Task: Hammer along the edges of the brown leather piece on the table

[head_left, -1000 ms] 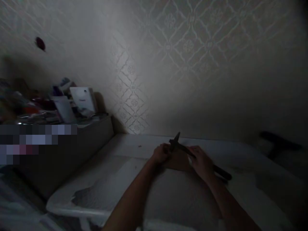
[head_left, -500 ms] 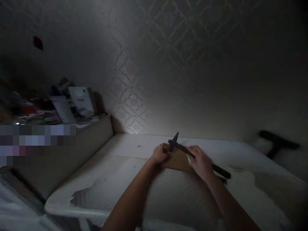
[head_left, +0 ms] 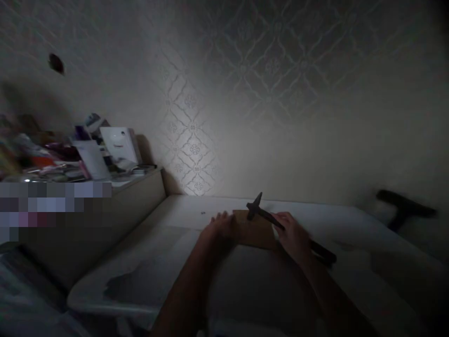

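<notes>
My right hand [head_left: 293,236] is wrapped round the handle of a hammer [head_left: 268,216]. The hammer's dark head is raised over a flat brown board [head_left: 257,235], and its handle end sticks out behind my hand. At the board's left edge is my left hand [head_left: 220,225], its fingers apart and pointing away from me, with no object visible in them. The dim light hides whether it touches the board. Beyond its fingertips, a few tiny dark bits [head_left: 203,213], too small to name, lie on the white table [head_left: 185,213].
On the left, a cabinet [head_left: 140,201] carries a white box [head_left: 121,145] and a clutter of small items. A patterned wall [head_left: 280,117] rises behind the table. A dark T-shaped object [head_left: 403,204] stands at the right edge. Worn grey patches mark the tabletop.
My left hand has moved left, off the upper part of the board to its left edge, and its fingers have spread. The hammer and my right hand stay almost in place.
</notes>
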`<action>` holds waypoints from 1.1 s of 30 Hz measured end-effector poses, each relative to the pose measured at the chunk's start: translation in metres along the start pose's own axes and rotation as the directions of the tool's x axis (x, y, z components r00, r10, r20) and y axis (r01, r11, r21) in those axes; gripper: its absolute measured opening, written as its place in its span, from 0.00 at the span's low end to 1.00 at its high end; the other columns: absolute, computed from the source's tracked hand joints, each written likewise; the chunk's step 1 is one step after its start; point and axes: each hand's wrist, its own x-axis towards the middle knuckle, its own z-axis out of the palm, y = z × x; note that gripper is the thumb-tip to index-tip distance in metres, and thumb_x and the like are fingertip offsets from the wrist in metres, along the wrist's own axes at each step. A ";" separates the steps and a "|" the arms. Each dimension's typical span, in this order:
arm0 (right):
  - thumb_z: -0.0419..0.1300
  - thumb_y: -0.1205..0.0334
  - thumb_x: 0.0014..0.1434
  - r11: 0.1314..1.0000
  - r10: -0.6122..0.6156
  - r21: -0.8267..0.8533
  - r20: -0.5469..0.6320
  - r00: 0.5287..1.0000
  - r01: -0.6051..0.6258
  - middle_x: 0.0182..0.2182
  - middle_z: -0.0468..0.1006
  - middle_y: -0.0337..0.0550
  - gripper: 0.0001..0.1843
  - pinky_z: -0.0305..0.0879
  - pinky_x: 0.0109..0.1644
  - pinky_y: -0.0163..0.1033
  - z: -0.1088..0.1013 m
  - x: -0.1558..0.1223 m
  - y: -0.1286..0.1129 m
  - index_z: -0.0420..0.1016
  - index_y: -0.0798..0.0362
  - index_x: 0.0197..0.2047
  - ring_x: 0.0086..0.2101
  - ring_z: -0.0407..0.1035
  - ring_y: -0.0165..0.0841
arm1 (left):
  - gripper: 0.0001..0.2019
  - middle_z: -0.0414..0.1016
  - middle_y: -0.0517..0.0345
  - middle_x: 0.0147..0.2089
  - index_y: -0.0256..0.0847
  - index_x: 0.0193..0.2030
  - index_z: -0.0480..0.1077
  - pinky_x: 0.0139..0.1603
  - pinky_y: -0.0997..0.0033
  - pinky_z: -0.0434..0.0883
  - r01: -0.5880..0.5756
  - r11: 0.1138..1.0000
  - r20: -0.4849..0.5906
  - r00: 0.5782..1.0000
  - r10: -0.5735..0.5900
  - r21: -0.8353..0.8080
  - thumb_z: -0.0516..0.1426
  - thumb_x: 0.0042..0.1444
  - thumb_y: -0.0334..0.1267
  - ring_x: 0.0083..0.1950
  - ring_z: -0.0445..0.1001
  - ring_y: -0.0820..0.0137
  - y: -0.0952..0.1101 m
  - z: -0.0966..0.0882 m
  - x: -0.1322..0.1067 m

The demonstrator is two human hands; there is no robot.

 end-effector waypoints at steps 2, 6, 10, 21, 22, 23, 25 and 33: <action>0.52 0.73 0.58 1.000 -0.009 -0.007 0.013 1.000 0.009 0.46 0.74 0.41 0.22 0.70 0.41 0.37 0.000 0.000 -0.001 0.73 0.45 0.53 0.41 0.73 0.33 | 0.49 0.37 0.36 0.74 0.41 0.71 0.50 0.67 0.34 0.42 0.054 0.996 0.089 0.994 -0.061 0.071 0.60 0.47 0.62 0.72 0.36 0.40 0.002 -0.002 -0.005; 0.52 0.72 0.59 1.000 0.015 -0.011 -0.010 1.000 -0.015 0.47 0.74 0.43 0.21 0.70 0.41 0.38 -0.001 0.000 -0.002 0.73 0.46 0.53 0.40 0.73 0.34 | 0.50 0.32 0.38 0.74 0.43 0.73 0.43 0.66 0.32 0.37 0.088 0.991 0.146 0.984 -0.102 0.097 0.56 0.50 0.65 0.73 0.32 0.42 0.009 -0.005 -0.010; 0.52 0.73 0.58 1.000 0.007 -0.002 0.009 1.000 -0.007 0.46 0.74 0.42 0.22 0.70 0.41 0.38 -0.001 0.000 -0.002 0.74 0.46 0.53 0.40 0.73 0.33 | 0.51 0.32 0.39 0.74 0.43 0.73 0.42 0.66 0.32 0.36 0.088 0.991 0.136 0.985 -0.102 0.103 0.54 0.50 0.69 0.73 0.31 0.42 0.008 0.000 -0.008; 0.52 0.72 0.58 1.000 0.010 -0.010 -0.003 1.000 -0.010 0.47 0.74 0.43 0.22 0.69 0.41 0.38 0.000 0.000 -0.001 0.73 0.48 0.53 0.41 0.72 0.34 | 0.51 0.31 0.40 0.75 0.44 0.73 0.41 0.65 0.30 0.37 0.098 0.989 0.116 0.987 -0.110 0.109 0.52 0.50 0.70 0.73 0.32 0.40 0.010 0.003 -0.008; 0.52 0.72 0.59 1.000 0.014 -0.016 0.001 1.000 -0.014 0.47 0.74 0.43 0.22 0.69 0.41 0.38 0.000 0.000 0.000 0.73 0.48 0.53 0.41 0.72 0.34 | 0.51 0.32 0.39 0.74 0.44 0.73 0.41 0.65 0.29 0.37 0.101 0.989 0.115 0.987 -0.113 0.107 0.52 0.50 0.70 0.73 0.32 0.39 0.011 0.002 -0.008; 0.52 0.72 0.59 1.000 0.016 -0.023 0.011 1.000 -0.015 0.47 0.74 0.43 0.22 0.69 0.41 0.38 0.000 0.001 0.000 0.72 0.48 0.54 0.41 0.72 0.34 | 0.51 0.32 0.39 0.74 0.44 0.73 0.42 0.64 0.29 0.37 0.105 0.989 0.118 0.986 -0.117 0.105 0.53 0.50 0.70 0.73 0.32 0.39 0.012 0.001 -0.008; 0.52 0.73 0.58 0.999 0.015 -0.032 0.031 0.999 -0.014 0.47 0.74 0.42 0.23 0.69 0.40 0.38 0.000 0.001 0.000 0.72 0.47 0.54 0.40 0.72 0.34 | 0.50 0.31 0.38 0.74 0.43 0.73 0.42 0.64 0.29 0.37 0.105 0.989 0.120 0.986 -0.117 0.105 0.53 0.50 0.69 0.73 0.32 0.39 0.013 0.000 -0.009; 0.52 0.73 0.59 1.000 0.016 -0.019 0.022 1.000 -0.016 0.47 0.74 0.43 0.21 0.69 0.42 0.38 -0.001 0.000 -0.002 0.72 0.48 0.54 0.41 0.72 0.34 | 0.51 0.31 0.39 0.74 0.44 0.73 0.41 0.64 0.29 0.37 0.096 0.989 0.122 0.986 -0.110 0.113 0.52 0.50 0.70 0.73 0.31 0.39 0.012 0.001 -0.009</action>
